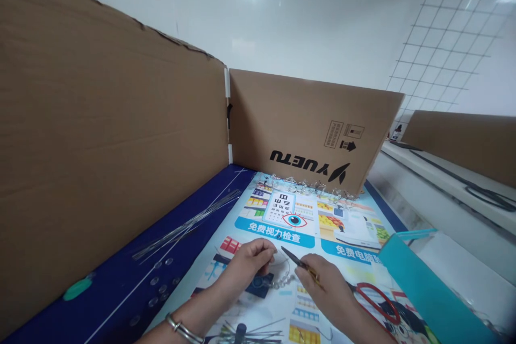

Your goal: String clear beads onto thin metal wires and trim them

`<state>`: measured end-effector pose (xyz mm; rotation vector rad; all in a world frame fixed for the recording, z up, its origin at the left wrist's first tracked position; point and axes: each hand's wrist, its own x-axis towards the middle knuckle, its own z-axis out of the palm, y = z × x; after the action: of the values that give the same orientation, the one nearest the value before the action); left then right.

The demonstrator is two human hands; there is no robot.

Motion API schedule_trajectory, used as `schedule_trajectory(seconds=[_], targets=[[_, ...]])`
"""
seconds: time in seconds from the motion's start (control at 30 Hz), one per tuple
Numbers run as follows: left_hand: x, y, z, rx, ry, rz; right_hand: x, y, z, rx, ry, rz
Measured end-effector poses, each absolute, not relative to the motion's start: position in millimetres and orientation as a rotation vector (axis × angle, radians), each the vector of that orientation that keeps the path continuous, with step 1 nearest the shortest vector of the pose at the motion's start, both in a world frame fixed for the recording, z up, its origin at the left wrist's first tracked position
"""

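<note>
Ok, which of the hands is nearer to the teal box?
Right. The right hand, holding a dark-tipped tool, is left of the teal box and apart from it; the left hand is farther left, beyond the right hand.

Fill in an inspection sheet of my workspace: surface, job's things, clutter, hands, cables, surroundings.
Surface: printed sheet over blue cloth.
Job's things: thin wire, clear beads, dark tool; red handles near right wrist, any join hidden.
Clutter: wire bundle, clear discs left; teal box right.
Hands: left hand pinched at the thin wire; right hand grips the dark tool.
Cables: dark cable on the white ledge, right.
Surroundings: cardboard panels, pale wall, wire grid.
</note>
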<state>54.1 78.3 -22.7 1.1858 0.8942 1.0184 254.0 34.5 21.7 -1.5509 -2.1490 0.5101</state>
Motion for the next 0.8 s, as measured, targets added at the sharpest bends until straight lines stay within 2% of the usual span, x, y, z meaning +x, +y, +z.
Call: schedule_trajectory(seconds=[0.33,0.6,0.8], targets=[[52.5,70.1,-11.6,1.15,0.77,0.97,266.4,37.3,-2.3,-1.47,-2.352,0.042],[53.0,70.2,-16.4,1.167,0.74,0.954,264.2,35.6,-9.3,-1.442,-2.248,0.243],[54.7,70.4,-17.9,1.18,0.74,0.939,262.3,33.2,-11.5,-1.447,-2.274,0.223]])
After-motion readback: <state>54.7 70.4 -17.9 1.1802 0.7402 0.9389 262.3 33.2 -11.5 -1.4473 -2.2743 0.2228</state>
